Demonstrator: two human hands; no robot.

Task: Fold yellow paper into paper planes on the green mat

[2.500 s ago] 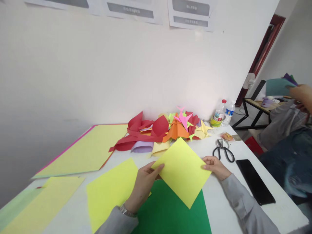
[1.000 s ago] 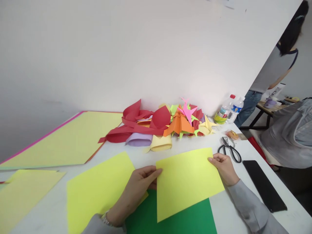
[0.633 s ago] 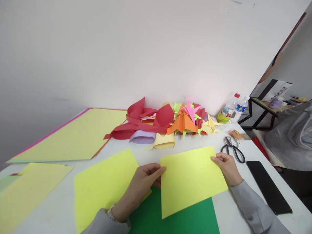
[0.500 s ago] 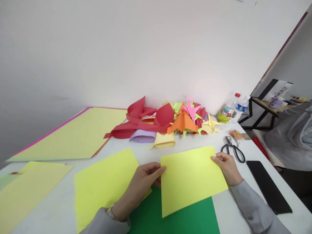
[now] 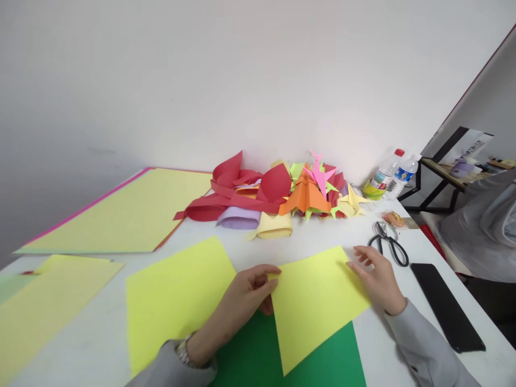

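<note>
A yellow square sheet (image 5: pixel 314 301) lies nearly flat over a green sheet (image 5: pixel 322 360) on the white table (image 5: pixel 322 236). My left hand (image 5: pixel 250 295) pinches the sheet's left corner between thumb and fingers. My right hand (image 5: pixel 374 277) rests on the sheet's right edge with its fingers spread and pressing down. A second yellow-green sheet (image 5: pixel 173 295) lies flat just left of my left hand.
A heap of folded and curled coloured paper (image 5: pixel 278 199) sits by the wall. Black scissors (image 5: pixel 389 244) and a black phone (image 5: pixel 445 303) lie to the right, two bottles (image 5: pixel 389 174) behind them. Large yellow sheets (image 5: pixel 124 215) cover the left. A person in grey (image 5: pixel 479 226) sits at the right.
The yellow sheet has turned from a diamond to a square-on position and come down onto the table. My right hand went from gripping its corner to pressing on it with spread fingers.
</note>
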